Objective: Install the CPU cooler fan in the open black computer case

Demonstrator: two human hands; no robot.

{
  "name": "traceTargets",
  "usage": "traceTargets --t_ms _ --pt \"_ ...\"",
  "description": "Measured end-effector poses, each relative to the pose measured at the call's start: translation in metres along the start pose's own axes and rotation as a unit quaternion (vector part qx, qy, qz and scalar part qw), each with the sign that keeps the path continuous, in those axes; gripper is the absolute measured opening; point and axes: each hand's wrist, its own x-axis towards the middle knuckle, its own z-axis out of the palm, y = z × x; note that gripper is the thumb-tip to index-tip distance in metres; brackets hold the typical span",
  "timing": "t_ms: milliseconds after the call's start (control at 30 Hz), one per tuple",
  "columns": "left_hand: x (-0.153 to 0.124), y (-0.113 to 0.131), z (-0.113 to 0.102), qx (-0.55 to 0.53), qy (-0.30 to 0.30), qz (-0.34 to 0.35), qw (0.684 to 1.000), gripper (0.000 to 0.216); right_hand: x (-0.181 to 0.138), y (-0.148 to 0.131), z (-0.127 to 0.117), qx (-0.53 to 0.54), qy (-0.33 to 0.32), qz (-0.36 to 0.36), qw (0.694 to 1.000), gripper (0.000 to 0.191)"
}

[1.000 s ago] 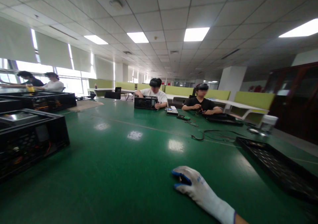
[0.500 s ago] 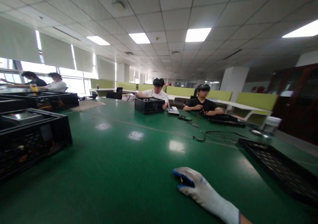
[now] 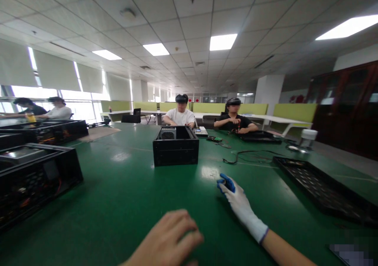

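Table [image 3: 124, 203]: green, broad — everything here rests on it.
Left cases [image 3: 35, 175]: black, stacked along the left edge.
Tray [image 3: 321, 189]: black, perforated, flat at the right.
Case [image 3: 175, 145]: black, open-topped, mid-table, near the right hand but apart from it.
Left hand [image 3: 167, 240]: bare, fingers loosely curled, holding nothing, low over the table.
Right hand [image 3: 234, 197]: white glove, blue fingertips — fingers curled; whether they pinch something, cannot tell.
People: 2 seated behind the case.

Your right grip [image 3: 236, 197] is wearing a white knit cloth glove with blue coated fingertips; the glossy green bench [image 3: 124, 187] is mirroring ceiling lights around the matt black metal case [image 3: 175, 151] at frame centre.
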Motion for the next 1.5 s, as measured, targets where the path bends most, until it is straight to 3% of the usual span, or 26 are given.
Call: traceTargets --t_ms 67,200,300,400,500,567,700,767,800,867,933,1000,1100,1200,1267,1333,1400,1500 --pt "0.054 -0.055 -0.011 0.149 -0.022 -0.107 0.983 0.047 -0.001 -0.003 0.000 -0.005 0.006 0.011 1.000 0.077" --pt "0.145 -0.161 -0.035 0.226 0.013 -0.218 0.949 0.056 -0.007 -0.006 -0.002 -0.015 -0.014 0.017 1.000 0.075" --pt "0.172 -0.210 -0.039 0.246 0.007 -0.310 0.918 0.041 -0.006 -0.003 -0.002 -0.012 -0.022 0.034 0.999 0.070" --pt "0.177 -0.226 -0.033 0.261 -0.009 -0.367 0.893 0.035 0.001 0.002 -0.001 0.000 -0.013 0.023 1.000 0.066" --pt "0.171 -0.206 -0.032 0.271 -0.032 -0.384 0.882 0.035 0.012 0.009 -0.003 0.032 0.025 0.006 0.999 0.064" --pt "0.155 -0.170 -0.038 0.271 -0.053 -0.381 0.882 0.037 0.019 0.015 -0.005 0.053 0.049 0.003 0.997 0.066" --pt "0.084 -0.049 -0.072 0.229 -0.110 -0.338 0.906 0.050 0.029 0.022 -0.012 0.083 0.048 0.011 0.995 0.076" --pt "0.047 0.016 -0.098 0.100 -0.172 -0.295 0.935 0.054 0.031 0.020 -0.015 0.083 0.038 0.018 0.996 0.081" --pt "0.033 0.043 -0.113 0.025 -0.191 -0.296 0.936 0.056 0.030 0.018 -0.016 0.080 0.034 0.020 0.996 0.083" --pt "0.017 0.078 -0.139 -0.009 -0.169 -0.286 0.943 0.048 0.024 0.011 -0.017 0.068 0.024 0.022 0.997 0.086" --pt "0.011 0.088 -0.153 0.025 -0.173 -0.242 0.954 0.034 0.013 0.003 -0.017 0.053 0.015 0.023 0.998 0.088" --pt "0.006 0.084 -0.149 0.047 -0.236 -0.171 0.955 0.044 -0.003 -0.005 -0.020 0.035 0.010 0.025 0.999 0.086" --pt "-0.004 0.078 -0.119 0.073 -0.339 -0.136 0.928 0.077 -0.031 -0.014 -0.036 0.012 0.003 0.025 1.000 0.076" --pt "-0.010 0.078 -0.090 0.125 -0.367 -0.150 0.909 0.102 -0.059 -0.029 -0.067 -0.012 0.006 0.028 1.000 0.072" --pt "-0.009 0.077 -0.086 0.128 -0.375 -0.132 0.909 0.109 -0.075 -0.050 -0.091 -0.020 0.006 0.012 1.000 0.074" --pt "-0.005 0.077 -0.099 0.115 -0.366 -0.108 0.917 0.109 -0.090 -0.086 -0.111 -0.033 0.005 -0.023 0.999 0.075" --pt "-0.006 0.081 -0.125 0.101 -0.321 -0.105 0.936 0.105 -0.105 -0.133 -0.118 -0.060 -0.008 -0.073 0.996 0.080" --pt "-0.019 0.096 -0.174 0.077 -0.221 -0.136 0.963 0.099 -0.127 -0.202 -0.089 -0.111 -0.120 -0.160 0.974 0.080"
